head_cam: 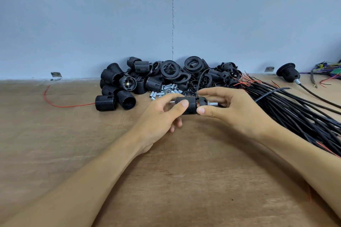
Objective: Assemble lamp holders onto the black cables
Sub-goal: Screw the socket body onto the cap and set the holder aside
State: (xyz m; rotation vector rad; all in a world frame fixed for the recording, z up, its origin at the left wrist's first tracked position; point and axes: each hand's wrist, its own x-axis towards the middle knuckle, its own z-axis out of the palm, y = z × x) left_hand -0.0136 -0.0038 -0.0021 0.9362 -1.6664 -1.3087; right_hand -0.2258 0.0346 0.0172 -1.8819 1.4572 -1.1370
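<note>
Holding a lamp holder sideways between both hands

Raised just above the worktop (184, 180), the lamp holder (187, 104) lies level, its long axis running left to right. It is black: a ribbed, threaded sleeve on the left and a smooth cap on the right, from which a silver threaded tube (213, 103) points right. The left hand (160, 114) pinches the sleeve between thumb and fingers (166, 97). The right hand (234, 110) pinches the cap end. A pile of black holder parts (147, 77) lies behind, and the black cables (295, 112) lie to the right.
</note>
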